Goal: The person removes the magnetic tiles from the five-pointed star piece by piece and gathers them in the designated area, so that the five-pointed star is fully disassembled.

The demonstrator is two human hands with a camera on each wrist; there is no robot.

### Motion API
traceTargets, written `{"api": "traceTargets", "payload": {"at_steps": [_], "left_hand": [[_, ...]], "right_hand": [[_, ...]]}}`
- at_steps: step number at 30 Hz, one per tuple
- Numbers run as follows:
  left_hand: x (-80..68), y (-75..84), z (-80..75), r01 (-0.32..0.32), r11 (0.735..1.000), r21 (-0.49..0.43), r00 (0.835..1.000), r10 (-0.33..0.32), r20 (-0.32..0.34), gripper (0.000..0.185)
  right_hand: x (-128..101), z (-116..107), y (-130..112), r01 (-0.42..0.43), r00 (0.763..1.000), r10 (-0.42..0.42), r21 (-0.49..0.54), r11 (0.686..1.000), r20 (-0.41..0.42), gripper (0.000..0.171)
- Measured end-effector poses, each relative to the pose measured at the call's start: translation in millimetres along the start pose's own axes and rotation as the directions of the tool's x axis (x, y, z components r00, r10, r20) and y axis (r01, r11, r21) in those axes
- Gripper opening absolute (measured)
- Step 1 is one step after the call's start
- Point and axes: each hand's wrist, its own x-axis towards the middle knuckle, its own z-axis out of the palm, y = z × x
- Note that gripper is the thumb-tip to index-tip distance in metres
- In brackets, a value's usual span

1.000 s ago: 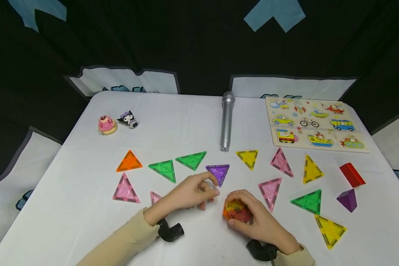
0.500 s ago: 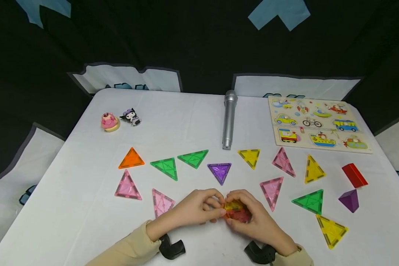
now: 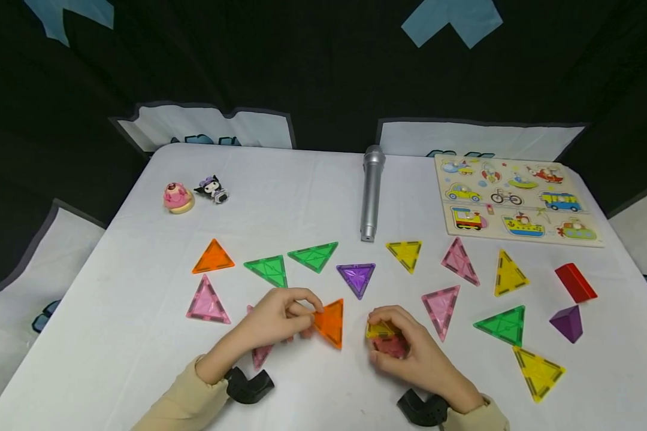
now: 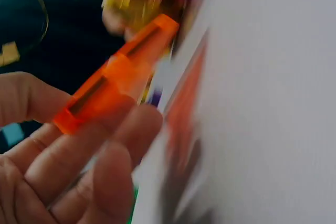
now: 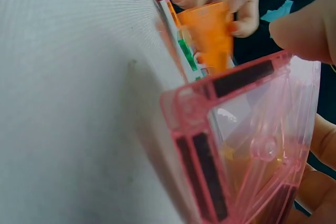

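Observation:
Left of centre, my left hand [image 3: 277, 317] pinches an orange triangular magnetic tile [image 3: 331, 323] between thumb and fingers, held apart from the other hand. My right hand [image 3: 412, 353] grips joined magnetic tiles near the table's front: a yellow tile [image 3: 378, 330] and a pink tile [image 3: 390, 346]. In the right wrist view the pink tile [image 5: 191, 98] fills the foreground, its dark magnet strips showing. The orange tile [image 4: 118, 74] is seen nearly edge-on in the left wrist view. Another pink tile [image 3: 261, 357] lies partly hidden under my left hand.
Loose triangular tiles lie around the hands, among them a purple tile [image 3: 356, 279], a green tile [image 3: 501, 325] and a yellow tile [image 3: 539, 373]. Behind them are a silver microphone [image 3: 372, 194], a vehicle puzzle board [image 3: 517, 203] and two small figurines [image 3: 178, 198]. A red block [image 3: 576, 283] sits right.
My left hand reached the joined tiles in my right hand, took the orange tile off and drew it left. My right hand stays almost in place.

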Motion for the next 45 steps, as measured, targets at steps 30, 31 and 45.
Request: {"api": "traceTargets", "payload": {"at_steps": [30, 31, 45], "left_hand": [[2.0, 3.8, 38.6, -0.212, 0.944, 0.252, 0.977, 0.197, 0.081, 0.018], [2.4, 5.2, 44.4, -0.231, 0.946, 0.226, 0.971, 0.212, 0.107, 0.019], [3.6, 1.1, 66.9, -0.206, 0.977, 0.054, 0.979, 0.206, 0.001, 0.029]], "right_hand": [[0, 5, -1, 0.032, 0.998, -0.034, -0.047, 0.998, -0.051, 0.04], [0, 6, -1, 0.046, 0.997, -0.049, -0.048, 0.998, -0.052, 0.04], [-7, 10, 27, -0.009, 1.0, 0.003, 0.206, 0.979, 0.028, 0.033]]}}
